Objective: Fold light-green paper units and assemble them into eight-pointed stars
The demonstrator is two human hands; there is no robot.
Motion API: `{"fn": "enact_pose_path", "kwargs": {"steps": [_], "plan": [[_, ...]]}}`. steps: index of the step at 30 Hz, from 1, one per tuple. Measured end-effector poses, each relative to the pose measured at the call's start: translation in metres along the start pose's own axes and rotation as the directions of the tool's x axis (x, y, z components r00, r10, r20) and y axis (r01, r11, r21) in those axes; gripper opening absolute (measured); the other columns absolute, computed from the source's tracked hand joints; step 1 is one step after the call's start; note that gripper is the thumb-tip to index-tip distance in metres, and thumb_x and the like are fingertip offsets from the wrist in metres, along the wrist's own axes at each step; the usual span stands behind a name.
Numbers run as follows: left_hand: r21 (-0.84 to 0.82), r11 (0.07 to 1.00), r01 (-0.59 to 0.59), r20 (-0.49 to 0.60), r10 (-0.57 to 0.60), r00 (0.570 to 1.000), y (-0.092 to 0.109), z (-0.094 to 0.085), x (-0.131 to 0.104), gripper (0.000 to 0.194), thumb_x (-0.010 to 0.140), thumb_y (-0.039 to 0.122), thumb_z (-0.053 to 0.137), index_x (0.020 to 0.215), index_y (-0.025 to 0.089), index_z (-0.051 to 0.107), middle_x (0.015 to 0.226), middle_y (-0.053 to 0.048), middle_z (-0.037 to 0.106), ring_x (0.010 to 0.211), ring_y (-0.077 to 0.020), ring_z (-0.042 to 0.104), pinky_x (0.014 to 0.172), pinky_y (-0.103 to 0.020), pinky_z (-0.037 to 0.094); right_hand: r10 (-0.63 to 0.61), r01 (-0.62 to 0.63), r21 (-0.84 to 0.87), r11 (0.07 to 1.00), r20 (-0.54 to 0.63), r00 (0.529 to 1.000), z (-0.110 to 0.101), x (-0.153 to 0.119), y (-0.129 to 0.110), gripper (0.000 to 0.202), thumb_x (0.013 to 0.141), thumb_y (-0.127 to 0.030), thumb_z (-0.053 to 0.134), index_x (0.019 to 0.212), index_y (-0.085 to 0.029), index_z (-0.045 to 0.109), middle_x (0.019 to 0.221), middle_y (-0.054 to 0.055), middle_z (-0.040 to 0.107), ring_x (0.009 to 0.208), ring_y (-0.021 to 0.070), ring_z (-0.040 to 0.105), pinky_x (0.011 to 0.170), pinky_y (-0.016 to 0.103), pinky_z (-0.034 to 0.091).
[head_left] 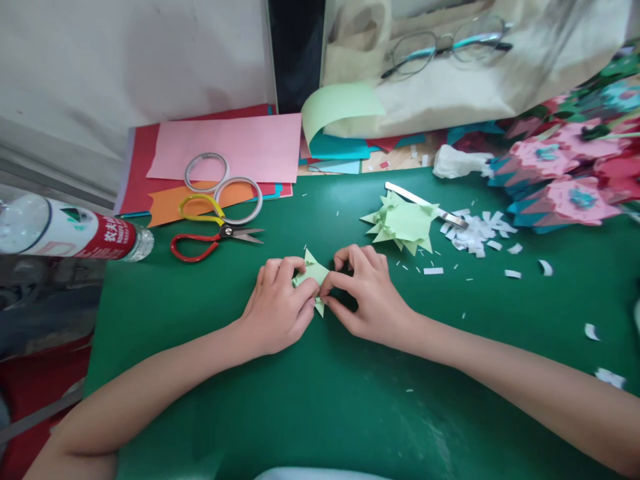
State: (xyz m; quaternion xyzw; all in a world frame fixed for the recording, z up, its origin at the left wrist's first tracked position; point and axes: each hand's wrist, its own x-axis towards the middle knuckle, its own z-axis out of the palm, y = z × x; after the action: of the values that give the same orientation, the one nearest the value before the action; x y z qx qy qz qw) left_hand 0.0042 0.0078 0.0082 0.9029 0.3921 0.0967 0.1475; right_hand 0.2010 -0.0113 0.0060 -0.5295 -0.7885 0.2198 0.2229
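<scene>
Now, you have the small green paper piece (313, 271) between your two hands, low over the middle of the worktop (225, 413). Your left hand (277, 300) has its fingers curled over the piece and pressing it from the left side. Of your right hand (367, 290), the thumb and first finger are brought together and seem to pinch the right edge; exactly how much paper is between them, I cannot tell.

This paper should be very light and not slippery, a little stiff along its folds, but easy to crease. Its sharp points look the most delicate, so it is better to hold the flat middle and pinch near the root of a point, not at its tip. Just beyond your right hand lie a larger green paper shape (407, 219) and many white paper scraps (477, 233). Red-and-yellow scissors (195, 257) lie beyond your left hand.
</scene>
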Motion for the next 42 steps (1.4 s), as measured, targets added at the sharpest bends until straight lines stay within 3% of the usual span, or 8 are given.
{"fn": "enact_pose_path", "kwargs": {"steps": [12,25,30,32,37,42], "plan": [[0.051,0.996,0.074,0.044,-0.077,0.996,0.001,-0.002,0.002,0.022,0.087,0.029,0.050,0.107,0.023,0.057,0.117,-0.012,0.042,0.101,-0.0294,0.039,0.079,-0.046,0.040,0.079,-0.065,-0.125,0.990,0.111,0.991,-0.004,0.002,-0.004,0.013,0.083,-0.026,0.060,0.097,-0.026,0.060,0.118,0.011,0.040,0.103,0.0286,0.037,0.081,0.042,0.030],[0.015,0.999,0.035,0.058,-0.036,0.998,-0.008,-0.006,0.003,0.024,0.084,0.025,0.052,0.107,0.024,0.057,0.117,-0.011,0.044,0.101,-0.0285,0.040,0.079,-0.045,0.039,0.035,-0.010,-0.116,0.993,0.212,0.977,-0.008,0.006,0.004,0.018,0.088,-0.020,0.052,0.104,-0.027,0.057,0.122,0.011,0.041,0.111,0.0304,0.037,0.086,0.046,0.031],[-0.029,1.000,0.006,0.057,-0.004,0.998,-0.012,-0.007,0.003,0.020,0.081,0.023,0.055,0.101,0.022,0.056,0.115,-0.009,0.047,0.100,-0.0276,0.041,0.079,-0.043,0.038,-0.026,0.046,-0.067,0.997,0.272,0.962,-0.016,0.009,0.007,0.028,0.085,-0.014,0.049,0.109,-0.026,0.054,0.118,0.009,0.046,0.107,0.0263,0.040,0.086,0.041,0.030],[-0.053,0.999,0.001,0.047,0.001,0.999,-0.013,-0.007,0.003,0.016,0.082,0.024,0.056,0.097,0.021,0.055,0.114,-0.009,0.050,0.100,-0.0272,0.042,0.079,-0.043,0.038,-0.037,0.049,-0.048,0.998,0.238,0.970,-0.015,0.009,0.007,0.029,0.083,-0.017,0.052,0.110,-0.026,0.054,0.116,0.008,0.049,0.104,0.0247,0.042,0.084,0.039,0.030],[-0.077,0.997,-0.003,-0.022,0.001,1.000,-0.014,-0.003,0.003,0.013,0.087,0.028,0.054,0.097,0.020,0.054,0.113,-0.008,0.055,0.103,-0.0260,0.045,0.082,-0.041,0.039,-0.024,0.024,-0.014,1.000,0.022,0.999,-0.001,0.007,0.005,0.023,0.088,-0.034,0.055,0.109,-0.024,0.056,0.109,0.006,0.059,0.097,0.0225,0.047,0.080,0.036,0.029],[-0.111,0.993,0.033,-0.095,-0.043,0.995,-0.015,0.001,0.003,0.025,0.087,0.030,0.058,0.108,0.019,0.050,0.114,-0.008,0.059,0.102,-0.0241,0.048,0.084,-0.038,0.040,-0.026,0.024,-0.041,0.999,-0.054,0.998,0.009,0.007,0.005,0.024,0.086,-0.034,0.059,0.108,-0.023,0.058,0.102,0.005,0.063,0.091,0.0213,0.048,0.077,0.034,0.028]]}}
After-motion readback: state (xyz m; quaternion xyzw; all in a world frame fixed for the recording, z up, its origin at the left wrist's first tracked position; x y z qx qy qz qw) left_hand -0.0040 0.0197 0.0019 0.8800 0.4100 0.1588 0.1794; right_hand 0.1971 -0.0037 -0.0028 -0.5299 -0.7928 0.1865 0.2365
